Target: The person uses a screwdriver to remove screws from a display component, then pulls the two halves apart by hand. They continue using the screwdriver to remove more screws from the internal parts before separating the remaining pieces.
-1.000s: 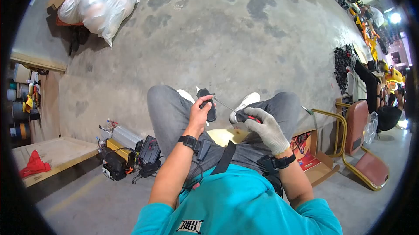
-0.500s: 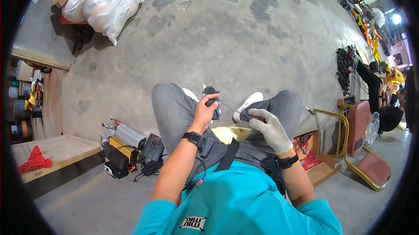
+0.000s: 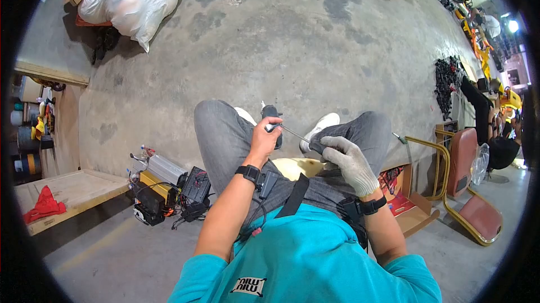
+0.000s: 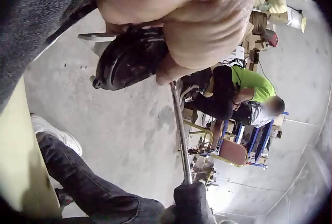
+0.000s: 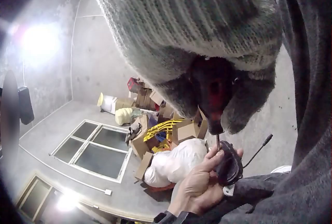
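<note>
My bare left hand [image 3: 262, 145] holds a black oblong part [image 3: 269, 111] between thumb and fingers, above the gap between my knees. In the left wrist view this part [image 4: 129, 60] has a rounded ridged face and a flat metal tab at one side. A thin black lead sticks out near it in the right wrist view. My right hand [image 3: 351, 162], in a pale knitted glove, grips a screwdriver [image 5: 212, 89] by its black and red handle. The steel shaft [image 4: 181, 130] runs across to the left hand, its tip hidden at the thumb and fingers.
Beside my left leg lie a silver and black device with cables [image 3: 163, 171] and a low wooden board [image 3: 73, 193] with a red cloth. An open cardboard box [image 3: 413, 207] and a chair [image 3: 471, 216] stand at my right. White bags [image 3: 132, 8] lie at the far left.
The left hand and the black part have shifted slightly right and the part stands more upright. The gloved fingers have moved round the screwdriver handle, so less of its red shows.
</note>
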The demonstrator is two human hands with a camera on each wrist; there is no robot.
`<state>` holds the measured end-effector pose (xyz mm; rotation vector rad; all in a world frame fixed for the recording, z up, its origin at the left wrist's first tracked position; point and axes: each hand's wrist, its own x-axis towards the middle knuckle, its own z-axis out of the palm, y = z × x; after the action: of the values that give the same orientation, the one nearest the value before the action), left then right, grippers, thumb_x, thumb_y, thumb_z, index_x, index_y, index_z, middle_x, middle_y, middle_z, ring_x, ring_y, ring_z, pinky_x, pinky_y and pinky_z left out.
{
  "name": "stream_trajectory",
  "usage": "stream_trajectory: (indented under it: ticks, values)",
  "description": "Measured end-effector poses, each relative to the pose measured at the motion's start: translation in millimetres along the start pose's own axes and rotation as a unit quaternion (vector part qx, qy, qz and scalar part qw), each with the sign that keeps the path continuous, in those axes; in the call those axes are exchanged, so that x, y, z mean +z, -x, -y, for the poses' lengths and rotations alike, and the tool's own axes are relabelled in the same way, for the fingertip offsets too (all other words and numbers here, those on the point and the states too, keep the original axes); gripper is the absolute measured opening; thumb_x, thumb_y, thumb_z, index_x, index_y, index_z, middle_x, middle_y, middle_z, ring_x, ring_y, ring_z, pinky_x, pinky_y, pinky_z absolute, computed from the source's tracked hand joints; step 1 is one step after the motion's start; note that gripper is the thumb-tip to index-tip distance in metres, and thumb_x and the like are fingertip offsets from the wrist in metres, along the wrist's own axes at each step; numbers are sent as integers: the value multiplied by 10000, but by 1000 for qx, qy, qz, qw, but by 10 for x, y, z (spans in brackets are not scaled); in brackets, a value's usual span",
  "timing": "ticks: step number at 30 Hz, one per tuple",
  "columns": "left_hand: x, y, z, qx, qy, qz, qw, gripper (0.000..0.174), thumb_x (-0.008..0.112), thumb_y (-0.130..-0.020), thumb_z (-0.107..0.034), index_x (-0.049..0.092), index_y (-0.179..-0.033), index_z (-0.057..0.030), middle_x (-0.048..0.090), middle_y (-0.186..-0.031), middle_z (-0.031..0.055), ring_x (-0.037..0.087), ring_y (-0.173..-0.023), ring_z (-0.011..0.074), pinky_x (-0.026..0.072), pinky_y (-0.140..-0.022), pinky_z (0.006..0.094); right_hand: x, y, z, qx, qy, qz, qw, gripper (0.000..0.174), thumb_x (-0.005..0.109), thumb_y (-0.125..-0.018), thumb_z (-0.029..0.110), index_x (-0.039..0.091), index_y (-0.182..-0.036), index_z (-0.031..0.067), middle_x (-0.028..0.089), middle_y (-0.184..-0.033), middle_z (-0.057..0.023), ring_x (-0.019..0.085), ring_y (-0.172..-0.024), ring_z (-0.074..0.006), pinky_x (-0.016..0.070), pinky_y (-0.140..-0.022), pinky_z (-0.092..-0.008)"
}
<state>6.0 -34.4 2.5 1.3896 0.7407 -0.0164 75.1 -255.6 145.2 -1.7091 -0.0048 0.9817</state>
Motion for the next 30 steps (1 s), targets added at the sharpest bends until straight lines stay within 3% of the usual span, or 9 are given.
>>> stream_trajectory:
  ticks: [2, 10, 21, 25, 27, 30]
  values:
    - [9, 20, -44, -5, 2, -4, 1000, 165, 655, -888, 8, 683, -1043, -42, 664, -994, 6, 576, -886, 88, 469, -801, 241, -2, -1, 3, 8, 3, 6, 1000, 432, 620, -902, 179, 581, -1250, -73, 661, -948, -85, 633, -844, -123, 522, -736, -250]
    - [10, -23, 63, 79, -80, -40, 993, 132, 680, -875, -23, 690, -1005, -45, 663, -954, 4, 571, -882, 92, 469, -793, 262, -9, -7, -15, 4, -23, 11, 1000, 430, 608, -918, 187, 569, -1259, -73, 665, -946, -94, 636, -831, -125, 523, -740, -252]
    - [-2, -24, 67, 78, -116, -50, 989, 114, 691, -872, -46, 701, -985, -37, 676, -910, 30, 596, -853, 112, 486, -784, 267, -18, -25, -88, -1, -44, 8, 999, 433, 606, -918, 192, 581, -1247, -87, 667, -924, -88, 627, -828, -119, 508, -744, -247]
    - [6, -46, 116, 81, -86, -45, 992, 95, 670, -901, -35, 701, -991, -28, 690, -940, 35, 623, -865, 127, 491, -800, 261, -49, 19, -22, 25, -34, 17, 999, 428, 599, -931, 175, 554, -1275, -75, 660, -974, -107, 635, -834, -125, 518, -747, -250]
    - [-11, -42, 88, -16, 78, -19, 997, 86, 657, -931, -46, 688, -1005, -17, 701, -957, 67, 648, -865, 133, 509, -800, 258, -47, -9, -18, 26, -40, 22, 999, 425, 602, -929, 171, 556, -1275, -73, 659, -977, -106, 633, -835, -124, 515, -746, -251]
    - [-49, -47, 74, -46, 138, -9, 989, 112, 645, -954, -75, 665, -1034, 0, 709, -967, 100, 671, -864, 152, 535, -786, 271, -41, 18, -51, 18, -54, 3, 998, 430, 608, -923, 189, 576, -1259, -76, 661, -927, -79, 622, -820, -113, 510, -743, -250]
